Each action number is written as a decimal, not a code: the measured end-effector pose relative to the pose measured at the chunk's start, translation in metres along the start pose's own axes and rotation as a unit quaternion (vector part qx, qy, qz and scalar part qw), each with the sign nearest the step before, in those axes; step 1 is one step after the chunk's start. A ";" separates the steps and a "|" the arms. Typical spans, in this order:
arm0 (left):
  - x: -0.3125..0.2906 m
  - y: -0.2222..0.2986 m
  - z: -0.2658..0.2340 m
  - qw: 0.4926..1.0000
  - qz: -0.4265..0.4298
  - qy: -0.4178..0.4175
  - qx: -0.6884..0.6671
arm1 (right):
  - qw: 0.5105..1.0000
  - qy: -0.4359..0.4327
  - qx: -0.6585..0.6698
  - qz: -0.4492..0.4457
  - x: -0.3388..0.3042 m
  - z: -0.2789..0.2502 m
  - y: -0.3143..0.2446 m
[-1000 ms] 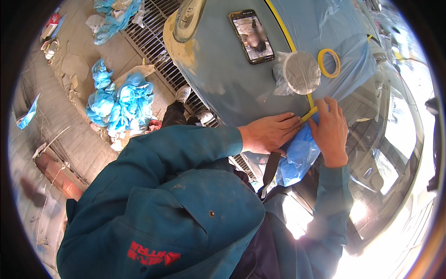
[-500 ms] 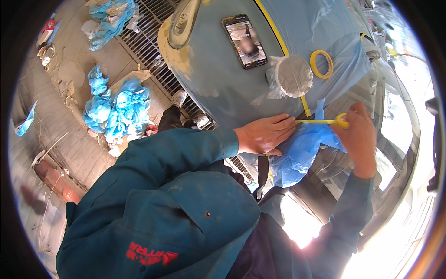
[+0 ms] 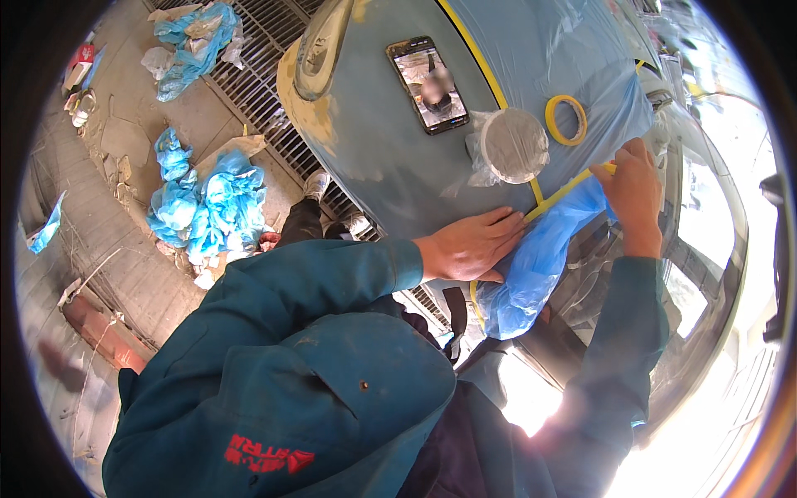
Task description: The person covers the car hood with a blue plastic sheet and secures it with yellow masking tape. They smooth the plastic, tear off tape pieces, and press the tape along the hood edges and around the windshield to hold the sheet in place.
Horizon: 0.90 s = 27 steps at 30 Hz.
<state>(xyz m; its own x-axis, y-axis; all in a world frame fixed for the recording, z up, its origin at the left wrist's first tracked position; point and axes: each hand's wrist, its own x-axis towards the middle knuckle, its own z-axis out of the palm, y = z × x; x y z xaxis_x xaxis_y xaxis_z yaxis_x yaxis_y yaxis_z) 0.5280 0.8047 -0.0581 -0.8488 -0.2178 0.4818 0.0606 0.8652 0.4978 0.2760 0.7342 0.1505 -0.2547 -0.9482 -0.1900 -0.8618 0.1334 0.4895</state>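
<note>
My left hand (image 3: 475,245) lies flat on the grey car panel (image 3: 365,133), fingers stretched out, with the fingertips at the near end of a strip of yellow masking tape (image 3: 558,193). The strip runs taut up and right to my right hand (image 3: 633,199), which is closed around the tape roll; the fingers hide most of it. Below the strip, crumpled blue plastic film (image 3: 529,270) hangs over the panel's edge. A second yellow tape roll (image 3: 584,120) lies on film farther off. Between it and the phone sits a round disc wrapped in clear plastic (image 3: 515,147).
A phone (image 3: 427,85) with a lit screen rests on the panel. Blue film (image 3: 564,50) edged with yellow tape covers the far side. Crumpled blue plastic (image 3: 220,203) lies on the floor at left, beside a metal floor grate (image 3: 257,58). Bright glare fills the lower right.
My right hand has moved slightly up, tilting the tape strip from nearly level to a rising slant along the film's upper edge. My left hand stays pressed on the panel.
</note>
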 end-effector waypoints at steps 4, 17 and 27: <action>0.008 -0.006 0.003 1.000 -0.004 0.007 0.000 | 1.000 0.018 0.003 -0.011 0.006 0.016 0.000; 0.018 -0.009 0.001 0.999 -0.004 -0.021 0.043 | 1.000 0.017 0.013 -0.018 0.015 0.026 -0.004; 0.040 -0.017 0.002 0.999 -0.034 -0.026 0.025 | 1.000 -0.026 -0.007 -0.009 0.026 0.034 -0.002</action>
<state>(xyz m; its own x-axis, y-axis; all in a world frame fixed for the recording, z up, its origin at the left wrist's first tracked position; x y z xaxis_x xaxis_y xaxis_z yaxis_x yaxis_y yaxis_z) 0.4924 0.7823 -0.0488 -0.8763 -0.2547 0.4089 -0.0240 0.8708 0.4911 0.2559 0.7190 0.1160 -0.2613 -0.9341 -0.2433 -0.8604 0.1112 0.4974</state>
